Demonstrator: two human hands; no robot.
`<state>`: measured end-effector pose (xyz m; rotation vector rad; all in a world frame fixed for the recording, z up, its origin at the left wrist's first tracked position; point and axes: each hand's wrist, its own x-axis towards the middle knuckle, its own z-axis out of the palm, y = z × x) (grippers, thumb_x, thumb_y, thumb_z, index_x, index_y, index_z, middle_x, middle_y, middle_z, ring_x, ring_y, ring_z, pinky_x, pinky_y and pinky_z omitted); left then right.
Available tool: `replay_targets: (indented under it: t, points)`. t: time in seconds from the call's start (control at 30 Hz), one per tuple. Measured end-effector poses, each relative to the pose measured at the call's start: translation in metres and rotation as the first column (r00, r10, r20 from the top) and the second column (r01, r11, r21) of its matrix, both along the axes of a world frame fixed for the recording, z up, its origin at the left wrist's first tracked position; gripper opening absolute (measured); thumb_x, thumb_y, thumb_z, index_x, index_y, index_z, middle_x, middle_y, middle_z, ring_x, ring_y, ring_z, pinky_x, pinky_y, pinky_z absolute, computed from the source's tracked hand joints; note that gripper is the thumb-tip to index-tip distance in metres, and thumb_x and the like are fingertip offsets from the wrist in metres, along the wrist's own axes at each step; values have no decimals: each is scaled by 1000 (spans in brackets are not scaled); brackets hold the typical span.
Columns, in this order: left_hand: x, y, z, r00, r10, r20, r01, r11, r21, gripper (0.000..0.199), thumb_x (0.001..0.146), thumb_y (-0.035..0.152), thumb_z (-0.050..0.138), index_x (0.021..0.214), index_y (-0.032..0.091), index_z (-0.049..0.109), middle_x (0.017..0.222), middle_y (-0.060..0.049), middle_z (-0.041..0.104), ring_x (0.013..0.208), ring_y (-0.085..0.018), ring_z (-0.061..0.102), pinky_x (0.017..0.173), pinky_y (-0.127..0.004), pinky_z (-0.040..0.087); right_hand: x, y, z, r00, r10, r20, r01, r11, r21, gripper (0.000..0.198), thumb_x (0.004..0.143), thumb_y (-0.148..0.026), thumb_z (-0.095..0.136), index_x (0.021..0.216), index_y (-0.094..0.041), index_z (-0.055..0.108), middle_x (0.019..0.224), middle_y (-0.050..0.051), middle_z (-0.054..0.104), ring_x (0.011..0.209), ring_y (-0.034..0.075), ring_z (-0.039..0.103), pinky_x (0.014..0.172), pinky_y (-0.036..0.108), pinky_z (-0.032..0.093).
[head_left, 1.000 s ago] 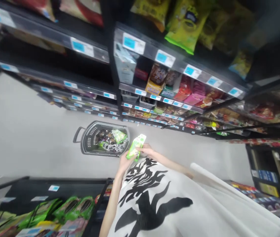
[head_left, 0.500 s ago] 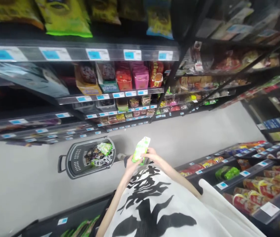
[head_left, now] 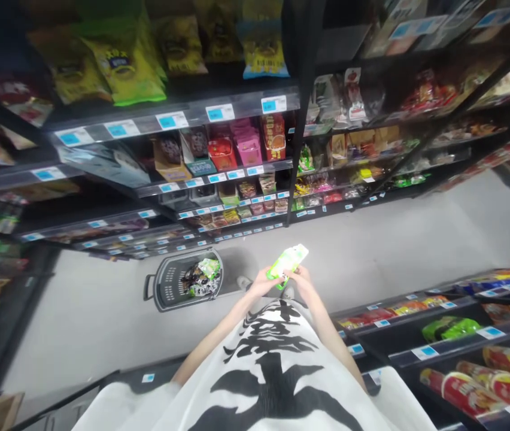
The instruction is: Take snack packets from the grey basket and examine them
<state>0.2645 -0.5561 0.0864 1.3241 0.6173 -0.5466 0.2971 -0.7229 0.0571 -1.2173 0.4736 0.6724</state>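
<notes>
Between my two hands is a green and white snack packet (head_left: 289, 260), held in front of my body above the aisle floor. My left hand (head_left: 261, 281) grips its lower left side. On its lower right side, my right hand (head_left: 298, 279) has its fingers closed over the edge. The print on the packet is too bright to read. To the left on the floor stands a grey shopping basket (head_left: 167, 281), its handle folded out to the left. Several packets (head_left: 202, 278), one green and white and others dark, lie in its right half.
Ahead rises a black shelf (head_left: 237, 114) with yellow snack bags (head_left: 124, 69) on top and boxed snacks (head_left: 246, 143) below. On the right, a low shelf holds red canisters (head_left: 466, 389) and a green packet (head_left: 450, 328). Grey floor (head_left: 398, 239) runs between them.
My view has turned, so the basket and my hands appear farther right. The packet stays in both hands and now tilts more to the right.
</notes>
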Motion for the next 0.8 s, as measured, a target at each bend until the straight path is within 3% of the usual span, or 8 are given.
replay_targets:
  t: [0.27,0.47,0.67,0.8]
  points:
    - [-5,-13,-1,1000,-21,-15,20,1000,-11,63,54,38,96,106,10,73,104,-12,75,84,-17,67,77,-25,52,-7,-16,-3,1000,-8,1,8,1000,4,50,60,-36,92,103,-17,75,112,13,76,101,28,72,95,40,54]
    - [-12,-7,-10,999,33,-20,-34,999,-41,65,58,36,95,114,11,73,110,-13,75,88,-17,69,81,-27,53,-2,-8,-6,999,51,-4,-51,999,10,51,58,-37,93,101,-17,75,110,13,77,100,28,72,95,40,54]
    - [-26,-5,-22,984,167,-58,-171,983,-68,67,57,37,96,113,11,71,109,-13,74,86,-17,67,78,-27,53,3,3,-4,985,163,-59,-162,987,14,54,61,-44,92,105,-17,75,112,12,76,98,27,72,89,37,54]
    - [-30,-4,-32,948,304,-90,-313,945,-98,64,64,41,91,116,11,68,112,-15,72,88,-20,66,79,-29,52,5,22,-8,952,289,-105,-292,956,-11,57,65,-51,90,107,-16,76,115,15,75,98,27,71,83,36,54]
